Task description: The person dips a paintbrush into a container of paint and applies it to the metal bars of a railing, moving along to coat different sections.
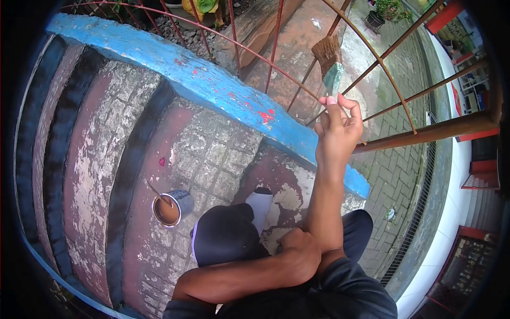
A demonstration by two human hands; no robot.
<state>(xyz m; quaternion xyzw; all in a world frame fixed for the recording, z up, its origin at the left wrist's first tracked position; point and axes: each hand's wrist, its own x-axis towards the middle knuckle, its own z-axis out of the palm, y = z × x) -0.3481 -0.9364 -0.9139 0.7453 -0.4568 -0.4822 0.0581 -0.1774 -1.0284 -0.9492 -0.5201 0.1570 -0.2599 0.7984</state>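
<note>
A paintbrush [333,78] with brown bristles and a pale green lower part points upward from the fingertips of my right hand [340,119]. Its bristles are beside the thin bars of a metal railing [381,60]; contact cannot be made out. My left hand [299,244] is curled into a fist close to my right elbow, and nothing shows in it. Down to the left stands a metal tin [185,202] of brown paint, a thin stick [155,189] leaning in it.
A chipped blue ledge [212,87] runs diagonally below the railing, beside worn steps [98,159] with dark edges. My bent knees and one grey-socked foot are near the tin. Beyond the railing are paving [390,170], a drain grate [411,223] and a potted plant [375,20].
</note>
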